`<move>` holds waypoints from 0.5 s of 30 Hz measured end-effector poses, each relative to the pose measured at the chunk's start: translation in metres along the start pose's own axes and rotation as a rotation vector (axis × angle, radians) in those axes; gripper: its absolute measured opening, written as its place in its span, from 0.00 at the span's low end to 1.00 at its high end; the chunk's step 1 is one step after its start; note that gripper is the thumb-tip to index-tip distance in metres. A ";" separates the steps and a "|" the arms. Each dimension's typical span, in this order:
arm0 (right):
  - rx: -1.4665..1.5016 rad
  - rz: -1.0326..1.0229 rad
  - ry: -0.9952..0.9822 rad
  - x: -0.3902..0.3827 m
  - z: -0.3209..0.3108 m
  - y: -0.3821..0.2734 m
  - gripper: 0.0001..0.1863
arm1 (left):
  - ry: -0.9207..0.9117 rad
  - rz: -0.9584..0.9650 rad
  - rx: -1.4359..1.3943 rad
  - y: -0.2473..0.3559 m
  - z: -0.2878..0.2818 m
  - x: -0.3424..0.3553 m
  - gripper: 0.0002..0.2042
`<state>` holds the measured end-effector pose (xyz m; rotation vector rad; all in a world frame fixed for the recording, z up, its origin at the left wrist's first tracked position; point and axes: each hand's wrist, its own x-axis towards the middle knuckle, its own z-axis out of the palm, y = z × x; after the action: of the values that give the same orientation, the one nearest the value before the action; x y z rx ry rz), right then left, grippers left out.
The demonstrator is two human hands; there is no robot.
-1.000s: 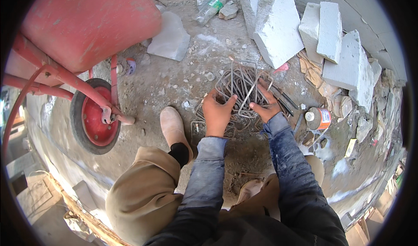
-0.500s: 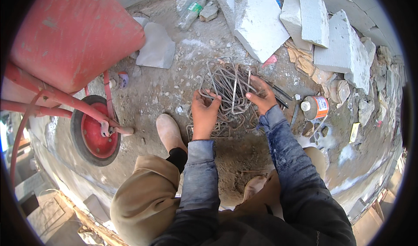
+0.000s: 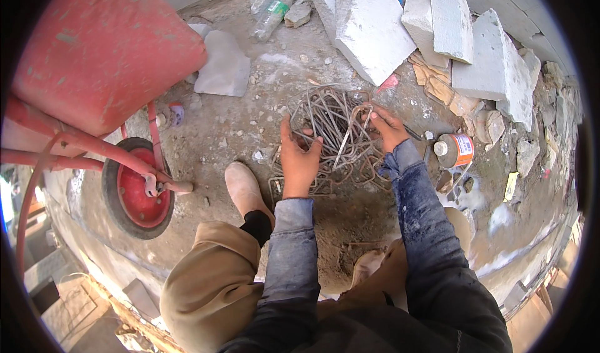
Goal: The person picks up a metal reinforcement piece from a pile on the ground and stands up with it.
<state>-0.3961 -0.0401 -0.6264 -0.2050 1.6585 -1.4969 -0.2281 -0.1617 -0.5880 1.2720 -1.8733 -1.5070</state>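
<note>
A heap of bent steel rebar stirrups (image 3: 328,118) lies on the ground between my hands. My right hand (image 3: 389,130) has its thumb and fingers closed on one rectangular rebar stirrup (image 3: 347,136) at the heap's right side. That stirrup leans over the others, one long side slanting down toward me. At the heap's left edge is my left hand (image 3: 300,164), its thumb and fingers apart, with no stirrup clearly gripped. Some of its fingertips are hard to make out against the rods.
A red wheelbarrow (image 3: 106,53) with a black-tyred wheel (image 3: 139,187) stands at left. White blocks (image 3: 375,34) lean along the far wall. An orange-labelled bottle (image 3: 453,151) lies right of the heap, and a clear plastic bottle (image 3: 273,18) lies at the back. My boot (image 3: 242,187) is near the heap.
The stirrup has swung from standing between both hands to leaning at the right. My left hand's fingers have spread away from it, and my right hand has moved slightly right.
</note>
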 end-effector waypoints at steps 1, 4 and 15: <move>-0.038 -0.008 -0.017 0.002 -0.005 0.005 0.17 | -0.005 0.003 0.014 -0.003 0.002 0.001 0.35; -0.055 0.129 -0.024 0.003 -0.010 0.016 0.16 | 0.003 -0.019 0.064 -0.005 0.004 0.001 0.35; -0.476 -0.557 -0.030 -0.038 0.023 -0.063 0.13 | 0.032 -0.022 0.022 -0.003 0.006 -0.003 0.36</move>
<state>-0.3835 -0.0496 -0.5507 -1.0109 2.0132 -1.4376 -0.2299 -0.1558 -0.5922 1.3236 -1.8661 -1.4723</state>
